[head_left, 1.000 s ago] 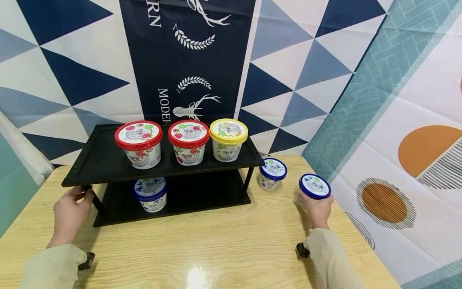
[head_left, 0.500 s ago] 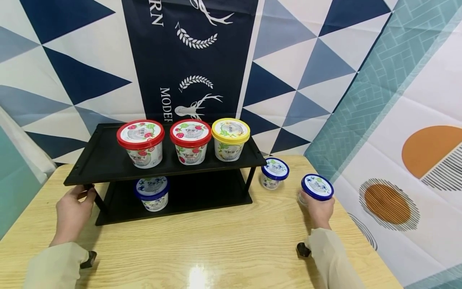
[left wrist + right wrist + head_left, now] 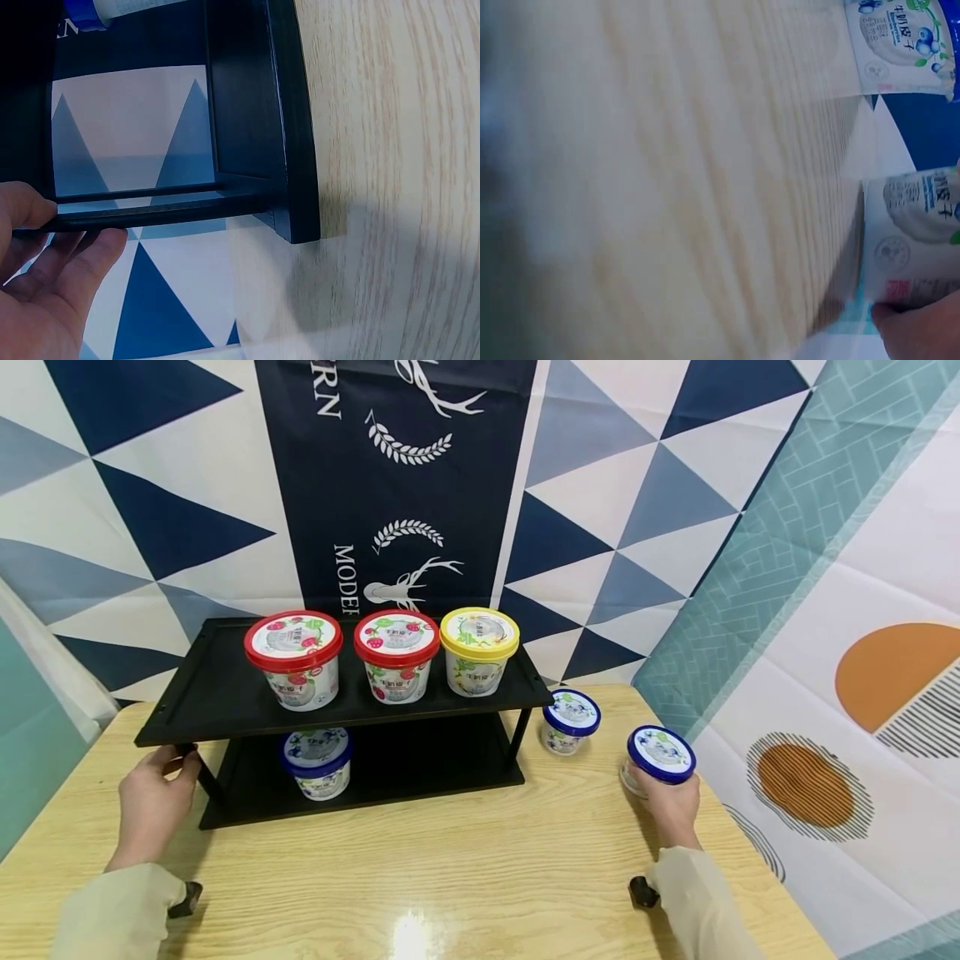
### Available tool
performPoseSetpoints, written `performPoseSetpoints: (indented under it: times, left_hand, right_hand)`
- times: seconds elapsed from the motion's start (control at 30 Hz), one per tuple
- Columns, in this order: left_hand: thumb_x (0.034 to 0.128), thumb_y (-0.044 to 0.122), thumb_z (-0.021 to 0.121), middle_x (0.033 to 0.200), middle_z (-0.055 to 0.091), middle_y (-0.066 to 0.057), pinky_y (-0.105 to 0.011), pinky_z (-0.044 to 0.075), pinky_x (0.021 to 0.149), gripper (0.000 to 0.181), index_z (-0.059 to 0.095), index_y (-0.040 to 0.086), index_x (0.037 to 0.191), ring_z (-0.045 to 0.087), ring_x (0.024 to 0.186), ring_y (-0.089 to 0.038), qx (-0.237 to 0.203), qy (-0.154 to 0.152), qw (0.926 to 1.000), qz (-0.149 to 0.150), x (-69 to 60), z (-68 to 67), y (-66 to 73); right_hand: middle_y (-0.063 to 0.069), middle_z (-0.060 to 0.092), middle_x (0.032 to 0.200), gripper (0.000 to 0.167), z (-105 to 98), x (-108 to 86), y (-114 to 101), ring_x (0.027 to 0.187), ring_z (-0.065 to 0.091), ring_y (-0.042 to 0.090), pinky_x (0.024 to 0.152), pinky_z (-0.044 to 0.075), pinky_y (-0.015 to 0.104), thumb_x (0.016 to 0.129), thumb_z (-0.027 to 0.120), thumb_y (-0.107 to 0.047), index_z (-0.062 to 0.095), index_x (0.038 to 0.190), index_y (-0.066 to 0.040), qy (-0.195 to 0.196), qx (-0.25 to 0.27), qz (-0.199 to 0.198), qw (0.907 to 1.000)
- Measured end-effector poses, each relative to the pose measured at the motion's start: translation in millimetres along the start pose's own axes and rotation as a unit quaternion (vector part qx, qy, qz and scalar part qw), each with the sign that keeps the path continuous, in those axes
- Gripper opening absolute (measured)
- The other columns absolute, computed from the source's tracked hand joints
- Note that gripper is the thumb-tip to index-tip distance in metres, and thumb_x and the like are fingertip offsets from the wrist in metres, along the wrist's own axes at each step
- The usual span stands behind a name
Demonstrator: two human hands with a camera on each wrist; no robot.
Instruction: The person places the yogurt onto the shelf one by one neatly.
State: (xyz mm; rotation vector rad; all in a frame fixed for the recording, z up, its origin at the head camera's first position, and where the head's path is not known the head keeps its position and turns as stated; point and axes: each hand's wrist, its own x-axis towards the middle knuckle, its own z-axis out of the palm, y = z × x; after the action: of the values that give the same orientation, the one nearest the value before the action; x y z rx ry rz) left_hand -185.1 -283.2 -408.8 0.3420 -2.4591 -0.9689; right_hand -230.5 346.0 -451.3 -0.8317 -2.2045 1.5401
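My left hand (image 3: 153, 797) pinches the front left post (image 3: 172, 214) of a black two-tier rack (image 3: 206, 693), thumb on one side and fingers on the other. At the table's right side my right hand (image 3: 670, 806) holds a blue-lidded tub (image 3: 662, 755) upright, fingers round its printed wall; the right wrist view shows the tub's side (image 3: 911, 232) close to the wood. Behind and left of it stands another blue-lidded tub (image 3: 572, 720), apart from my hand. Two red-lidded tubs, a left one (image 3: 294, 660) and a right one (image 3: 396, 656), and a yellow-lidded tub (image 3: 478, 652) sit on the upper shelf.
A third blue-lidded tub (image 3: 318, 763) sits on the rack's lower shelf, towards the left. The wooden table (image 3: 450, 868) stretches in front of the rack. Patterned cloth (image 3: 592, 510) hangs behind, and a printed panel (image 3: 810, 777) borders the right edge.
My right hand and wrist have shifted slightly right and towards me, still holding the tub. My left hand keeps its grip on the post, and the rack has not visibly moved.
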Motion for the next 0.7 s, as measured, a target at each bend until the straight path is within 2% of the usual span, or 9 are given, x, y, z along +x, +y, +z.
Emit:
performPoseSetpoints:
  times: [0.17, 0.3, 0.37, 0.43, 0.47, 0.5, 0.6, 0.67, 0.7]
  left_hand:
    - [0.0934, 0.012, 0.047, 0.113, 0.061, -0.028, -0.003, 0.029, 0.055, 0.029, 0.061, -0.006, 0.110, 0.059, 0.100, -0.043, 0.002, 0.004, 1.0000, 0.002, -0.2, 0.0, 0.4]
    - [0.0940, 0.013, 0.046, 0.114, 0.060, -0.028, -0.004, 0.029, 0.055, 0.030, 0.060, -0.006, 0.111, 0.059, 0.100, -0.042, 0.002, 0.000, 1.0000, -0.004, -0.7, -0.2, -0.2]
    - [0.0939, 0.014, 0.047, 0.114, 0.060, -0.028, -0.005, 0.030, 0.055, 0.030, 0.061, -0.006, 0.111, 0.062, 0.094, -0.035, 0.005, -0.001, 1.0000, -0.006, -0.6, -0.5, -0.4]
    - [0.0936, 0.015, 0.047, 0.113, 0.061, -0.027, -0.005, 0.031, 0.055, 0.030, 0.061, -0.005, 0.111, 0.063, 0.082, -0.015, 0.008, 0.000, 0.9999, -0.008, -0.3, -1.0, -0.5]
    - [0.0935, 0.015, 0.048, 0.113, 0.061, -0.027, -0.005, 0.031, 0.056, 0.029, 0.062, -0.005, 0.110, 0.062, 0.082, -0.014, 0.009, 0.001, 0.9999, -0.008, -0.2, -1.1, -0.4]
    - [0.0934, 0.015, 0.048, 0.113, 0.062, -0.026, -0.006, 0.031, 0.056, 0.029, 0.062, -0.004, 0.110, 0.059, 0.079, -0.006, 0.011, 0.002, 0.9999, -0.008, 0.0, -1.3, -0.3]
    - [0.0936, 0.015, 0.048, 0.113, 0.061, -0.027, -0.006, 0.031, 0.056, 0.030, 0.062, -0.005, 0.111, 0.063, 0.082, -0.014, 0.009, 0.000, 0.9999, -0.007, 0.0, -1.2, 0.2]
    - [0.0937, 0.014, 0.047, 0.114, 0.061, -0.027, -0.005, 0.031, 0.056, 0.030, 0.061, -0.005, 0.111, 0.063, 0.094, -0.034, 0.008, -0.002, 1.0000, -0.005, 0.0, -0.9, 0.8]
    - [0.0938, 0.014, 0.047, 0.114, 0.060, -0.028, -0.005, 0.030, 0.056, 0.030, 0.061, -0.006, 0.111, 0.063, 0.095, -0.036, 0.006, -0.003, 1.0000, -0.006, 0.0, -0.9, 1.0]
  right_hand:
    - [0.019, 0.034, 0.146, 0.105, -5.3, -2.9, -0.3, 0.134, 0.033, 0.032, 0.112, 0.025, 0.045, 0.071, 0.081, -0.033, 0.016, 0.149, -0.007, -0.022, -0.015, -0.042, 0.9988]
    - [0.020, 0.032, 0.147, 0.104, -9.2, -5.7, -2.8, 0.134, 0.032, 0.032, 0.111, 0.025, 0.047, 0.073, 0.079, -0.034, 0.014, 0.149, -0.006, -0.063, -0.030, -0.053, 0.9962]
    - [0.021, 0.031, 0.148, 0.103, -10.9, -7.0, -4.4, 0.134, 0.032, 0.032, 0.111, 0.025, 0.048, 0.074, 0.079, -0.032, 0.013, 0.150, -0.007, -0.085, -0.032, -0.060, 0.9941]
    - [0.021, 0.031, 0.148, 0.102, -12.5, -8.2, -6.0, 0.135, 0.031, 0.033, 0.111, 0.025, 0.048, 0.076, 0.078, -0.031, 0.012, 0.150, -0.007, -0.107, -0.034, -0.066, 0.9914]
    - [0.021, 0.030, 0.149, 0.102, -13.2, -8.8, -6.7, 0.135, 0.031, 0.033, 0.111, 0.025, 0.048, 0.076, 0.078, -0.030, 0.012, 0.150, -0.007, -0.116, -0.037, -0.068, 0.9902]
    - [0.021, 0.030, 0.149, 0.102, -13.9, -9.5, -7.1, 0.135, 0.031, 0.033, 0.111, 0.025, 0.049, 0.076, 0.078, -0.030, 0.012, 0.150, -0.008, -0.125, -0.040, -0.071, 0.9888]
    - [0.023, 0.030, 0.148, 0.101, -15.9, -12.0, -8.7, 0.136, 0.030, 0.035, 0.111, 0.024, 0.050, 0.077, 0.077, -0.031, 0.010, 0.150, -0.005, -0.149, -0.054, -0.073, 0.9846]
    - [0.023, 0.029, 0.148, 0.102, -16.7, -13.5, -9.6, 0.136, 0.029, 0.036, 0.111, 0.024, 0.051, 0.077, 0.076, -0.032, 0.010, 0.150, -0.005, -0.162, -0.062, -0.076, 0.9820]
    - [0.023, 0.030, 0.148, 0.102, -17.1, -14.3, -10.1, 0.136, 0.029, 0.036, 0.111, 0.024, 0.051, 0.077, 0.076, -0.033, 0.010, 0.150, -0.004, -0.167, -0.064, -0.079, 0.9806]
